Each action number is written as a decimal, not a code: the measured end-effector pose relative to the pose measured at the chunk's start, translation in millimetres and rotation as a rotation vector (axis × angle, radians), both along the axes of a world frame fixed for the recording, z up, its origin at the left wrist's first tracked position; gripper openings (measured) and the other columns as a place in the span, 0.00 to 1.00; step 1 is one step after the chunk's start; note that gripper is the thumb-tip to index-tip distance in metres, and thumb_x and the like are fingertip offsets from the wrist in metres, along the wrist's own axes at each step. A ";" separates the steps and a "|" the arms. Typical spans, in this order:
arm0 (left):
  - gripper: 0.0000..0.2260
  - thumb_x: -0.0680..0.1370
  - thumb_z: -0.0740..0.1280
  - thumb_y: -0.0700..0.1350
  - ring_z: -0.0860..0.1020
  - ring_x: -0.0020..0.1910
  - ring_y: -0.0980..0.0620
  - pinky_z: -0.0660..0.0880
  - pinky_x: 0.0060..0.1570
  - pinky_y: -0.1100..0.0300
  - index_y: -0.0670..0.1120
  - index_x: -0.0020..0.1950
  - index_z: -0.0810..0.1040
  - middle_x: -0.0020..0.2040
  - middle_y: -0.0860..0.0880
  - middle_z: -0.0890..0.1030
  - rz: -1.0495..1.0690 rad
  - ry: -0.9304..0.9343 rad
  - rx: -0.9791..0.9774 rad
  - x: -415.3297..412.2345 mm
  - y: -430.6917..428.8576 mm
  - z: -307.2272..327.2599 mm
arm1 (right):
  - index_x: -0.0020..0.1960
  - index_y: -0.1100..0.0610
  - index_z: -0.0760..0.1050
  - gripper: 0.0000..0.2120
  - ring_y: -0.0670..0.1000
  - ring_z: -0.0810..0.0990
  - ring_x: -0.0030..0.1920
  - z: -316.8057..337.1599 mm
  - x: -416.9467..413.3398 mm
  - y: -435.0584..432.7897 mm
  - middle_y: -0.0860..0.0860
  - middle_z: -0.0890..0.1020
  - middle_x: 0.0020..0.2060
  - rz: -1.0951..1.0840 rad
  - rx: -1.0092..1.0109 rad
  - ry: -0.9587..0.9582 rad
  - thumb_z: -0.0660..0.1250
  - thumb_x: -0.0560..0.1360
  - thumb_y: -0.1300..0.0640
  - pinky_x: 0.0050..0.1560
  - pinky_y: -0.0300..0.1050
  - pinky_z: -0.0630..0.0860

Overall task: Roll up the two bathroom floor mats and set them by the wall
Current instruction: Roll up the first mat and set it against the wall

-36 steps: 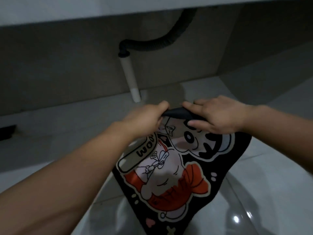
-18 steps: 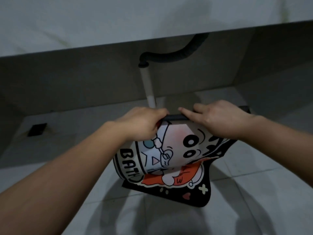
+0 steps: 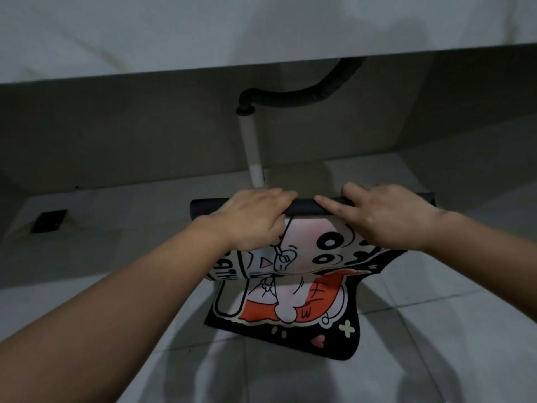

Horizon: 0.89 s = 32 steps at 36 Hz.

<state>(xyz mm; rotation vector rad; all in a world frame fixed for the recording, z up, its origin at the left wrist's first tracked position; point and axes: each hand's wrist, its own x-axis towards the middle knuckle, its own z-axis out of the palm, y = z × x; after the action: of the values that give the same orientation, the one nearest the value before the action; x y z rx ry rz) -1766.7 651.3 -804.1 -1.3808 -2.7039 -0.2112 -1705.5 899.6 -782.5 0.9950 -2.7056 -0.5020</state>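
A black floor mat (image 3: 308,303) with a white and orange cartoon print hangs in the air over the tiled floor. Its far edge is curled into a thin black roll (image 3: 305,206). My left hand (image 3: 252,216) grips the left part of that roll, fingers wrapped over it. My right hand (image 3: 386,216) presses on the right part, index finger stretched along the roll. The lower half of the mat droops down and folds under itself. Only one mat is in view.
A white drain pipe (image 3: 252,152) joined to a black corrugated hose (image 3: 305,96) stands against the grey wall (image 3: 116,135) just behind the mat. A white counter front (image 3: 203,33) overhangs above. A dark floor drain (image 3: 49,221) lies at left on the pale tiles.
The view has tilted up and both hands have spread apart along the mat's edge. The edge has been curled into a longer straight roll, and the mat hangs lower and more folded.
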 end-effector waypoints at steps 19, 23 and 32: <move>0.17 0.70 0.62 0.35 0.70 0.33 0.48 0.64 0.29 0.55 0.51 0.53 0.63 0.33 0.50 0.71 0.140 -0.021 -0.051 -7.0 8.6 2.4 | 0.63 0.50 0.58 0.24 0.56 0.74 0.32 -10.3 0.0 -5.4 0.54 0.71 0.49 -0.248 -0.307 -0.164 0.63 0.71 0.63 0.30 0.53 0.75; 0.17 0.69 0.62 0.36 0.69 0.31 0.50 0.60 0.26 0.57 0.51 0.54 0.65 0.33 0.54 0.69 0.127 0.007 -0.095 -7.7 10.6 1.4 | 0.65 0.51 0.55 0.29 0.53 0.73 0.30 -11.0 -4.3 -4.6 0.49 0.72 0.37 -0.241 -0.151 -0.191 0.65 0.70 0.62 0.28 0.51 0.75; 0.15 0.71 0.59 0.37 0.74 0.44 0.46 0.68 0.35 0.53 0.50 0.55 0.68 0.44 0.49 0.74 0.104 0.041 0.013 -10.5 8.8 1.4 | 0.75 0.48 0.47 0.42 0.50 0.67 0.29 -6.8 -3.0 5.2 0.52 0.68 0.38 -0.029 -0.013 -0.023 0.67 0.68 0.61 0.23 0.45 0.63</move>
<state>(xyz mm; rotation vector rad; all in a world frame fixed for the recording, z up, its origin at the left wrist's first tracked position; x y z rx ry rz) -1777.3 660.1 -802.7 -1.2230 -2.7264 -0.1896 -1708.5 904.8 -789.2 0.9660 -2.7437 -0.4804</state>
